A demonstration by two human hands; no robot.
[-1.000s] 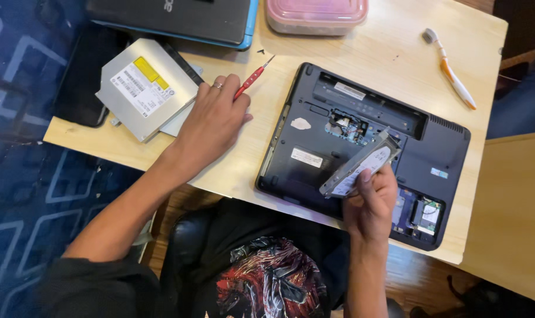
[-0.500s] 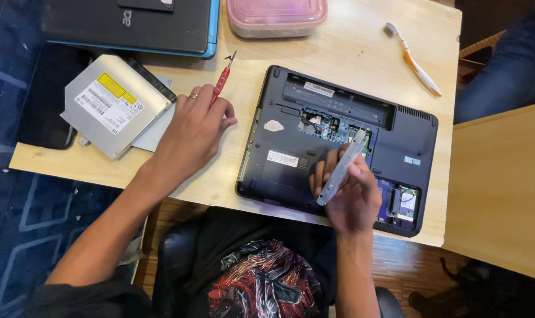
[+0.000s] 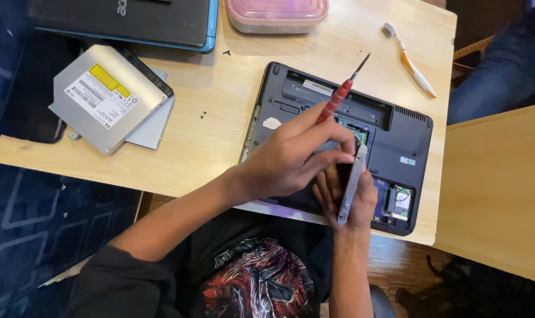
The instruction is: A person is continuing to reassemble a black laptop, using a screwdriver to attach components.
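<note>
My left hand [image 3: 291,162] pinches a red screwdriver [image 3: 336,100], tip up. My right hand [image 3: 347,197] clamps a flat drive [image 3: 351,182] on edge, above the opened laptop [image 3: 397,141] on the table [image 3: 220,118]

A red-handled screwdriver [image 3: 336,100] points its tip toward 1 o'clock. A silver hard drive [image 3: 351,184] stands on edge over the open dark laptop [image 3: 409,138].

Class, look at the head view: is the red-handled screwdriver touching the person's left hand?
Touching. The head view shows the left hand closed around the red-handled screwdriver, its fingers wrapped over the handle's lower end, with only the upper handle and tip sticking out above them.
</note>
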